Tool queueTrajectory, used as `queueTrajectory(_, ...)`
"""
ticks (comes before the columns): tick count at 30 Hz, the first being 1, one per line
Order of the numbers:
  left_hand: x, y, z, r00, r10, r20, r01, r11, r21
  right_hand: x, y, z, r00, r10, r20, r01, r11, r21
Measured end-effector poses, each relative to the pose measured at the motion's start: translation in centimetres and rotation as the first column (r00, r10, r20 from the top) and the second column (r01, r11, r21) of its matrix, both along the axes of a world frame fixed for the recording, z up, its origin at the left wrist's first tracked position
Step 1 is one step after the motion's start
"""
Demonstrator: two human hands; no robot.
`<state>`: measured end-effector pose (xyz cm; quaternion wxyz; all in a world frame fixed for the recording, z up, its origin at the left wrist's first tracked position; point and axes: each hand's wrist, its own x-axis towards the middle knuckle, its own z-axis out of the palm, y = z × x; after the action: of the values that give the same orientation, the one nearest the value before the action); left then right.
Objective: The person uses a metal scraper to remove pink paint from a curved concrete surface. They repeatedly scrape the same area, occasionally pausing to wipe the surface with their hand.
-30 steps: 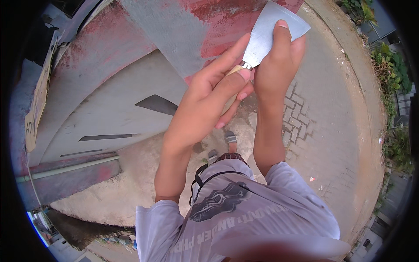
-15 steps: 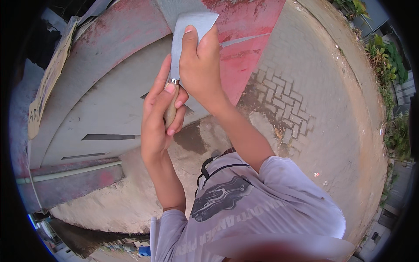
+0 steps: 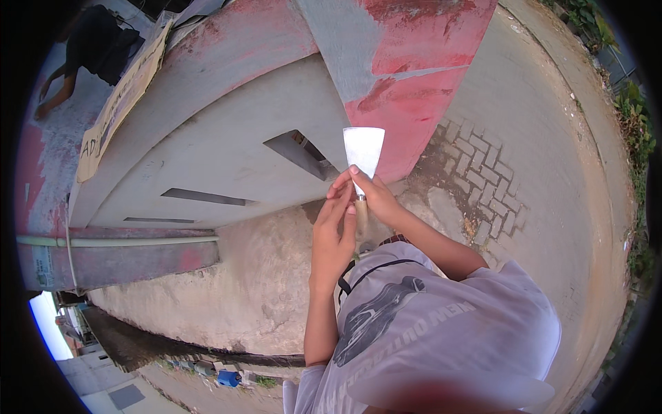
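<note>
A putty knife (image 3: 365, 148) with a broad, bright metal blade and a wooden handle stands upright in front of my chest, blade up. My right hand (image 3: 383, 204) grips it at the base of the blade, thumb lying on the metal. Close on its left is my left hand (image 3: 333, 238), fingers stretched out and thumb beside the handle. Its fingertips are near the lower blade; whether they touch it I cannot tell. Behind the blade rises a wall corner (image 3: 414, 96) with patchy red and grey paint.
A grey wall panel (image 3: 227, 148) with slanted slots runs to the left, a pale pipe (image 3: 117, 242) along its foot. A cardboard sign (image 3: 124, 103) leans at the upper left, near a person in dark clothes (image 3: 103, 45). Paving blocks (image 3: 483, 172) show on the right.
The putty knife and both hands have come lower, closer to my body. My left hand has let go of the handle. The view has shifted, and the person at the upper left now shows.
</note>
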<state>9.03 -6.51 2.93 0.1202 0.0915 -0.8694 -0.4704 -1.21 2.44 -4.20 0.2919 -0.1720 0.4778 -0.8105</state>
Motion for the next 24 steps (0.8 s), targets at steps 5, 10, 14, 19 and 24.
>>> queueTrajectory(5,-1.6,-1.1,1.3,0.977,0.158,-0.142,-0.172,0.98,-0.097,-1.4,7.5,-6.2,0.899,-0.084,0.429,-0.063,0.946,0.318)
queueTrajectory(10,-11.1,-0.7,3.6,0.852,-0.132,-0.507,-0.226,0.78,-0.583,-3.2,10.8,-8.0,0.931,-0.134,0.34,-0.042,0.885,0.464)
queueTrajectory(14,-20.0,-0.7,2.6,0.86,-0.205,-0.467,-0.288,0.56,-0.777,-4.7,11.7,-8.0,0.909,-0.227,0.351,0.066,0.908,0.415)
queueTrajectory(19,-22.3,-1.5,1.1,0.847,-0.244,-0.472,-0.293,0.527,-0.798,-6.4,13.3,-7.9,0.889,-0.266,0.372,0.09,0.899,0.428)
queueTrajectory(24,-21.7,-0.9,1.5,0.909,-0.209,-0.361,-0.192,0.559,-0.806,-9.6,12.3,-7.5,0.92,-0.217,0.327,0.047,0.888,0.458)
